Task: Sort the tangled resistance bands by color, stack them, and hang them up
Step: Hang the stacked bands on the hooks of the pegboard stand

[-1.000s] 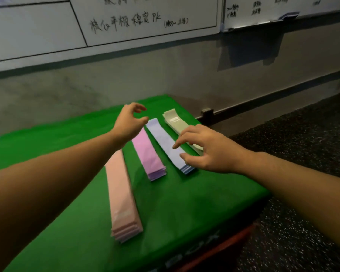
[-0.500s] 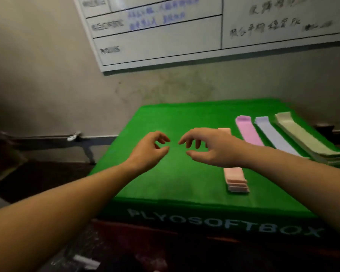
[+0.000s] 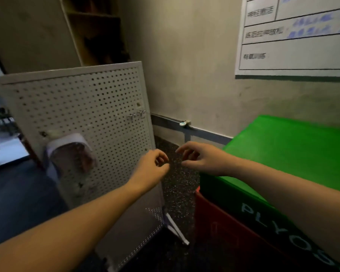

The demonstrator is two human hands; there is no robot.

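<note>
Pegboard [image 3: 82, 122] stands upright on the floor and serves as landmark. Left hand [image 3: 152, 167] hovers before its lower right edge, fingers loosely curled, holding nothing. Right hand [image 3: 200, 158] hangs just right of the pegboard, fingers relaxed and also empty. Green box [image 3: 294, 150] lies further right; no resistance bands are in view. Hooks [image 3: 136, 114] sit near the pegboard's right edge. Judged step: hanging, not yet begun. Next move calls for fetching a band stack.
</note>
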